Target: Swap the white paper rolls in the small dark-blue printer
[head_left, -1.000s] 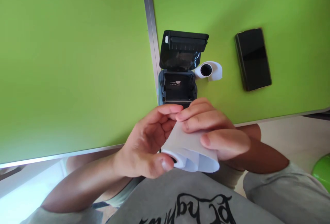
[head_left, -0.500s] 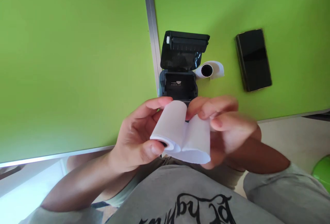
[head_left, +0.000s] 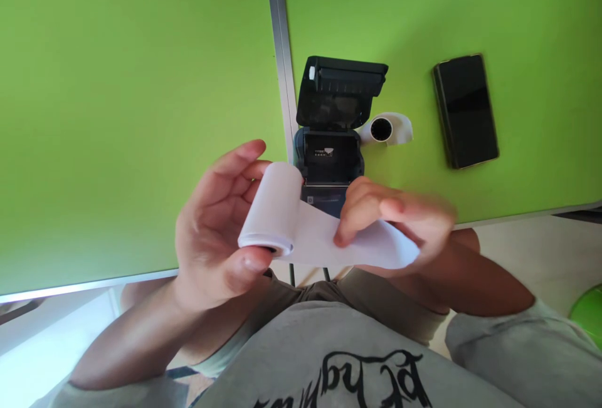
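A white paper roll [head_left: 275, 207] is held upright at a tilt in my left hand [head_left: 221, 226], thumb at its lower end and fingers behind it. From the roll a loose strip runs right to my right hand [head_left: 399, 214], whose fingers are closed on it, one fingertip pressing its face. Just beyond the hands a small dark receipt printer [head_left: 332, 157] stands with its black lid [head_left: 341, 94] raised and its paper bay exposed. Part of the printer's near end is hidden behind the strip and my right hand.
Beside the printer, a second paper roll [head_left: 395, 127] stands on end with its tail curling right. A black phone-like slab [head_left: 466, 110] lies farther right. A metal strip [head_left: 281, 44] divides the green tabletop [head_left: 117, 94], whose near edge runs below my hands.
My left hand has moved left with the roll, and my right hand has shifted slightly right. The loose strip between them is now longer and drawn out flatter.
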Motion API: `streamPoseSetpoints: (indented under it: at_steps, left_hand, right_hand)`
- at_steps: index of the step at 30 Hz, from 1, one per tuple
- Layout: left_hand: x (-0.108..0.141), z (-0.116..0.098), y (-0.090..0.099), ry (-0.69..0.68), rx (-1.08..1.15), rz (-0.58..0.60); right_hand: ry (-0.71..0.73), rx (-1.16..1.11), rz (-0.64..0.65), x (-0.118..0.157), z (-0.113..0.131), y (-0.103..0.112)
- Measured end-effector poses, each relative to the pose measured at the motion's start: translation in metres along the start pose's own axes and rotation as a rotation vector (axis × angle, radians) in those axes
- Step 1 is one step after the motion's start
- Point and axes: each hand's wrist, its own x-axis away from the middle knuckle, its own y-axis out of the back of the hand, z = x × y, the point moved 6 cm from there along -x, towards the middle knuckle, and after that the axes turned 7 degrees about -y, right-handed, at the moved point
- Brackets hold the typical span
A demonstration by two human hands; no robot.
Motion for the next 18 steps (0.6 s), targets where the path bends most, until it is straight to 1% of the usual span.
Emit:
streamPoseSetpoints:
  at_steps: [2,3,4,6,8,10,13,15,17,18]
  left_hand:
    - [-0.003,-0.002,0.004,-0.038,-0.035,0.016]
    - [-0.004,-0.003,0.006,-0.064,-0.052,0.024]
    - [-0.005,-0.004,0.009,-0.096,-0.071,0.028]
    - [-0.006,-0.006,0.015,-0.159,-0.088,0.024]
    - [-0.006,-0.006,0.022,-0.178,-0.104,-0.01]
    - [-0.005,-0.007,0.026,-0.195,-0.137,-0.028]
    - [-0.006,-0.011,0.023,-0.191,-0.182,-0.024]
    - [-0.008,-0.013,0.018,-0.167,-0.218,0.041]
    - [-0.008,-0.015,0.011,-0.165,-0.266,0.164]
    - [-0.008,-0.016,0.008,-0.168,-0.298,0.225]
  right_hand:
    - [0.14,0.029,-0.126,-0.001,0.007,0.01]
    - [0.175,0.061,-0.175,-0.001,0.01,0.015]
    - [0.177,0.1,-0.21,-0.001,0.011,0.02]
    - [0.15,0.175,-0.168,-0.004,0.012,0.025]
    - [0.136,0.238,-0.114,-0.005,0.012,0.027]
    - [0.159,0.267,-0.152,-0.005,0.012,0.033]
    - [0.234,0.27,-0.209,-0.004,0.011,0.034]
    - [0.265,0.249,-0.308,-0.003,0.011,0.037]
    - [0.267,0.23,-0.414,-0.002,0.011,0.042]
    - [0.269,0.232,-0.443,-0.002,0.011,0.043]
